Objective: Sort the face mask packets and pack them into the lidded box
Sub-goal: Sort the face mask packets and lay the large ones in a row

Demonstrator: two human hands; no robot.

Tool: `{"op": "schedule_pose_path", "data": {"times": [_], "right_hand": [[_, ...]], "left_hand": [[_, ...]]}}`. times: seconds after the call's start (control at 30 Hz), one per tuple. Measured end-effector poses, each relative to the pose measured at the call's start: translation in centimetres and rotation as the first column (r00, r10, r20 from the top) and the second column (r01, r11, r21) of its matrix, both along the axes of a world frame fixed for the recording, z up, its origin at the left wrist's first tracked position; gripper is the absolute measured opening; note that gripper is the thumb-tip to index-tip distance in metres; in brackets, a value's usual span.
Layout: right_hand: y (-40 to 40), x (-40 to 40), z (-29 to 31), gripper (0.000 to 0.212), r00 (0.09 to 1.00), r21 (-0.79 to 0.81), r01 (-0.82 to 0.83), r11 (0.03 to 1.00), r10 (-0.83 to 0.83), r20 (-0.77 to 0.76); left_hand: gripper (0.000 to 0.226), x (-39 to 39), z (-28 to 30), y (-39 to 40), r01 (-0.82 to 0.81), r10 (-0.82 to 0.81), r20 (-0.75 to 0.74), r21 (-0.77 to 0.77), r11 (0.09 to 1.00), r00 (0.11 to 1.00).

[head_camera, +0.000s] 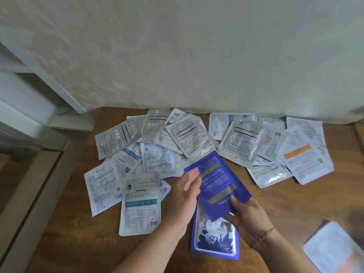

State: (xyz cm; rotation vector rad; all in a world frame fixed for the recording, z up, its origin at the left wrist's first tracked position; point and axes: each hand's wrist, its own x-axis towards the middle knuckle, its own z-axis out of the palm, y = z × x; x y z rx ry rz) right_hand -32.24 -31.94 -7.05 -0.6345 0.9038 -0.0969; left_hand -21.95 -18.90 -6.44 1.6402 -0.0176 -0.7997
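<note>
A dark blue foil face mask packet (216,186), printed side up with yellow bands of text, is held above the brown wooden tabletop (78,243) between both hands; the left hand (185,196) pinches its upper left edge, thumb on top, and the right hand (250,223) clamps its lower right corner between thumb and fingers; both grips are closed on the packet. Directly under it lies a second blue packet with a white panel and blue flower print (214,241), flat on the wood, seemingly the start of a blue group. Beyond the hands a loose spread of white and silver packets (189,134) overlaps along the pale wall (197,56); a white packet with a teal band (140,201) lies near the left hand, and one with an orange band (301,154) sits to the right. A pale, blurred flat shape (334,251) lies at the lower right; whether it is the lidded box I cannot tell.

The foil is slick, so a corner pinch could let the packet slide and land askew on its mate; the heap is overlapped, so dragging one out could drag its neighbours and mix the groups; most packets show near-identical backs, so a misread could put one in the wrong set.
</note>
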Motion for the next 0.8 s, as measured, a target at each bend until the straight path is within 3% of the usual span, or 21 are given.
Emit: {"op": "schedule_pose_path", "data": {"times": [0.07,0.1,0.13,0.17,0.23,0.27,0.33,0.37,0.43,0.53,0.57,0.6,0.63,0.67,0.73,0.8], "right_hand": [[0.1,-0.5,0.2,0.024,0.992,-0.216,-0.123,0.969,0.122,-0.018],[0.1,-0.8,0.3,0.025,0.970,-0.438,-0.241,0.866,0.227,-0.087],[0.5,-1.0,0.6,0.031,0.927,-0.661,-0.365,0.656,0.325,-0.188],[1.1,-1.2,1.0,0.040,0.877,-0.809,-0.444,0.385,0.374,-0.303],[3.0,-1.4,2.5,0.057,0.839,-0.917,-0.389,-0.088,0.378,-0.392],[4.1,-1.3,2.7,0.057,0.835,-0.903,-0.337,-0.268,0.358,-0.418],[5.9,-1.1,2.9,0.047,0.821,-0.826,-0.303,-0.476,0.310,-0.479],[6.3,-1.0,3.0,0.043,0.823,-0.801,-0.297,-0.519,0.287,-0.491],[6.1,-1.4,2.8,0.037,0.848,-0.825,-0.245,-0.509,0.300,-0.437],[3.1,-1.8,4.5,0.040,0.947,-0.965,-0.124,-0.232,0.263,-0.185],[1.5,-1.3,5.4,0.038,0.963,-0.970,-0.116,-0.212,0.216,-0.162],[0.0,-0.4,6.1,0.039,0.963,-0.950,-0.160,-0.268,0.171,-0.210],[-1.5,0.6,7.0,0.040,0.934,-0.912,-0.251,-0.324,0.166,-0.316],[-2.8,1.9,7.8,0.041,0.865,-0.873,-0.377,-0.309,0.218,-0.451],[-4.5,4.0,9.1,0.030,0.650,-0.756,-0.638,-0.147,0.423,-0.631],[-5.6,5.1,8.6,0.009,0.517,-0.678,-0.733,-0.066,0.594,-0.617]], "left_hand": [[0.018,0.1,-0.1,-0.2,-0.017,0.002,-0.206,-0.070,0.997,0.979],[0.025,0.3,0.2,-0.2,-0.023,-0.012,-0.301,-0.112,0.993,0.954],[0.037,0.5,0.7,0.0,-0.038,-0.028,-0.396,-0.157,0.987,0.918],[0.051,0.6,1.2,0.1,-0.063,-0.039,-0.472,-0.197,0.978,0.881],[0.066,1.0,2.0,0.6,-0.107,-0.077,-0.549,-0.296,0.949,0.832],[0.071,1.2,2.5,0.9,-0.128,-0.105,-0.582,-0.346,0.930,0.806],[0.072,1.4,3.0,1.5,-0.164,-0.136,-0.645,-0.383,0.909,0.752],[0.068,1.4,3.2,1.6,-0.174,-0.147,-0.664,-0.393,0.903,0.733],[0.059,1.5,2.8,2.2,-0.171,-0.164,-0.672,-0.404,0.899,0.722],[0.045,1.8,2.5,3.2,-0.058,-0.211,-0.616,-0.387,0.920,0.759],[0.045,1.9,2.4,3.5,0.007,-0.256,-0.585,-0.393,0.919,0.769],[0.048,1.9,2.2,3.8,0.077,-0.321,-0.558,-0.415,0.906,0.765],[0.049,1.9,2.0,4.1,0.155,-0.390,-0.528,-0.434,0.888,0.755],[0.047,1.9,1.9,4.3,0.225,-0.452,-0.502,-0.448,0.865,0.738],[0.038,1.7,2.0,4.3,0.292,-0.511,-0.499,-0.453,0.842,0.699],[0.038,1.5,2.1,4.2,0.309,-0.557,-0.502,-0.495,0.812,0.661]]}}
